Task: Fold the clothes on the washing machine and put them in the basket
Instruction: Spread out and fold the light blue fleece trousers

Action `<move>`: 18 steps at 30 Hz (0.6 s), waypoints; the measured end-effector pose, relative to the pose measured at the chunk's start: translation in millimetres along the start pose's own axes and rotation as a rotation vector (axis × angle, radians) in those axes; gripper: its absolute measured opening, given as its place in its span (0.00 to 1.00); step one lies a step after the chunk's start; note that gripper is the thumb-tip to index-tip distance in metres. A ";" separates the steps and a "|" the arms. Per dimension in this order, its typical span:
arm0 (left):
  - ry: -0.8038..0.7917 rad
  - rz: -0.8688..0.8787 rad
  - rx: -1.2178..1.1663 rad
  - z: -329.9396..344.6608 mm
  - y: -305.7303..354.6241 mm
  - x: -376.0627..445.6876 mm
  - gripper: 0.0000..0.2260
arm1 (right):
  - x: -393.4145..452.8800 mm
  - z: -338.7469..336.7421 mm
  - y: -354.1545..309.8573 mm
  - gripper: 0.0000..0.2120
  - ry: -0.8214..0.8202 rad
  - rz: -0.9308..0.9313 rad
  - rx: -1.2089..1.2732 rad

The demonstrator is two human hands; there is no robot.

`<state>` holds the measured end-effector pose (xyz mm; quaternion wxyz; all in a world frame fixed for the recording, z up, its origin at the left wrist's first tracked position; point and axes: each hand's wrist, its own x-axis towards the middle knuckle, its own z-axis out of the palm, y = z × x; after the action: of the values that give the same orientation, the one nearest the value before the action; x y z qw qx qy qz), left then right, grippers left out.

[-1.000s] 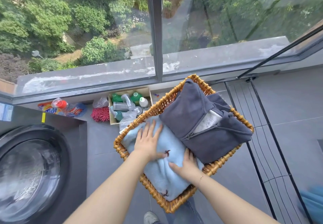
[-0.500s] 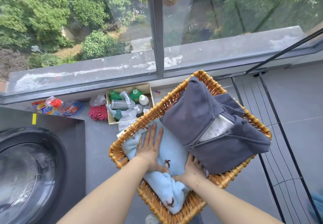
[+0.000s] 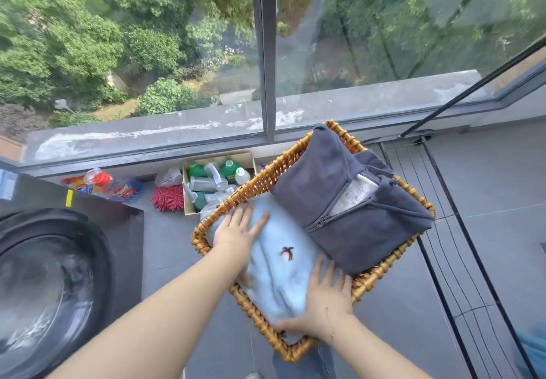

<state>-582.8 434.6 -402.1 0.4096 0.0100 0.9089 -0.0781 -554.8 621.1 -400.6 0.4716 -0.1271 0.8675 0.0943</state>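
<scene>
The light blue garment (image 3: 274,266), folded and marked with a small dark embroidered figure, lies in the near-left half of the wicker basket (image 3: 381,275). The right hand (image 3: 322,304) rests on its near end, fingers straight and spread, thumb lying along the cloth beside the basket's near rim. The left hand (image 3: 239,234) presses flat on its far-left part, fingers straight and pointing towards the basket's far-left rim. Just beyond, touching the blue garment along its right side, a folded dark grey zip hoodie (image 3: 348,201) fills the far-right half of the basket and rises above the rim. The basket stands on the grey tiled floor (image 3: 487,201). At the left edge of the view is the dark washing machine (image 3: 59,275) with its round door. Farther off, against the window sill, a cardboard box of bottles (image 3: 217,177) stands beside a red mop head (image 3: 168,198) and detergent packs (image 3: 103,186). Beyond the glass are trees.
</scene>
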 end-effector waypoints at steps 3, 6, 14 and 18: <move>0.162 0.017 -0.066 25.5 -2.9 -0.5 0.60 | 11.0 7.7 -9.2 0.71 -0.011 0.042 -0.074; 0.135 0.051 -0.185 33.2 -2.8 12.2 0.66 | 26.0 14.7 -14.6 0.72 -0.016 0.079 -0.079; 0.033 0.069 -0.377 45.7 -14.1 41.9 0.72 | 53.7 29.3 -12.9 0.77 0.062 0.063 -0.038; 0.028 0.047 -0.383 43.2 -12.0 39.2 0.72 | 52.1 29.0 -8.1 0.77 0.047 0.038 -0.017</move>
<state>-577.7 414.5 -457.9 0.3929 -0.0456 0.9123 0.1061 -556.5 614.8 -460.4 0.4482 -0.1169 0.8797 0.1073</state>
